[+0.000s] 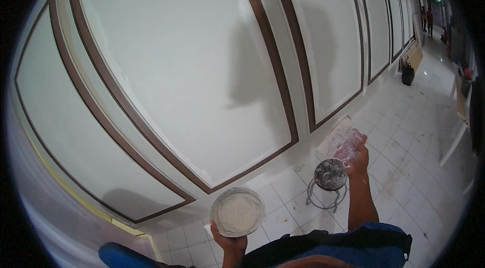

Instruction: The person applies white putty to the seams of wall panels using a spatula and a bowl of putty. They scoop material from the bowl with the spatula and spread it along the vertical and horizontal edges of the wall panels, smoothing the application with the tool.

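Observation:
My left hand (230, 240) grips the near rim of a round bowl (215, 202), its thumb over the edge. Pale, whitish powder or paste (238, 214) lies in the bowl. Farther right, my right hand (359, 158) is closed on a crumpled, dusty bag-like sheet (343, 140), white with pinkish-red areas. Whether anything is inside that sheet I cannot tell. Just below it stands a round stool (331, 174), its dark top smeared with white and its legs of bent metal.
A pale wall (187, 65) with dark brown panel mouldings (283, 91) runs along the left and ahead. White tiles (399, 167) cover the floor. A black bag (407, 74) and leaning boards (415, 55) sit by the wall. People (429, 20) stand far down the corridor. Translucent sheeting (76, 222) hangs at lower left.

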Motion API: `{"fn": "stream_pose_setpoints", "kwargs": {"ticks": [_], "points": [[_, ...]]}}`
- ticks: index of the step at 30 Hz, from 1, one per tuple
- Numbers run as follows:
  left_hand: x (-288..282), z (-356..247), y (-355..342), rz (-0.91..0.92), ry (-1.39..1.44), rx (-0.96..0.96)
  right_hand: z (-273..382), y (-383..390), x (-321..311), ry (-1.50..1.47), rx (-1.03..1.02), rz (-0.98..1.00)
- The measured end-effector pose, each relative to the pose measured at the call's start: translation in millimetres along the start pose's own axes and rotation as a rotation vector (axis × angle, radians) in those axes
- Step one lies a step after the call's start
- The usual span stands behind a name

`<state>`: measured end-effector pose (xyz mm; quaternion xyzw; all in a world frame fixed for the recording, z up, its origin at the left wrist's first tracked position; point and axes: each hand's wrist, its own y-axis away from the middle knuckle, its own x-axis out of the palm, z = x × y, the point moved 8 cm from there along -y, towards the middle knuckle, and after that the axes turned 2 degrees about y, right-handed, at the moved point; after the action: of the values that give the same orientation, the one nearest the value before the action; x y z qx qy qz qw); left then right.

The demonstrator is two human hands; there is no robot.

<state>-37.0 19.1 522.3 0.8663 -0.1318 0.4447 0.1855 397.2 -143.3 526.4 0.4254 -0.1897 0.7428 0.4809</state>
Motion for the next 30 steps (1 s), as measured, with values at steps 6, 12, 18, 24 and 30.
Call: {"fn": "stream_pose_setpoints", "kwargs": {"ticks": [6,12,18,24,30], "points": [[42.1,28.8,-16.7,0.074,-0.050,-0.048,36.1,-5.7,-28.1,-0.070,-0.039,-0.069],[68.2,62.0,-54.7,0.073,-0.133,-0.086,56.3,-17.6,-52.8,0.018,-0.129,-0.031],[96.6,68.9,-83.6,0.143,-0.151,0.018,56.8,-38.5,-56.4,0.235,-0.153,-0.240],[75.0,114.0,-89.8,0.115,-0.165,-0.008,76.7,-52.3,-53.0,0.061,-0.171,-0.084],[95.7,96.2,-55.6,0.172,-0.615,0.281,105.1,-23.2,-58.7,0.125,-0.248,-0.013]]}}
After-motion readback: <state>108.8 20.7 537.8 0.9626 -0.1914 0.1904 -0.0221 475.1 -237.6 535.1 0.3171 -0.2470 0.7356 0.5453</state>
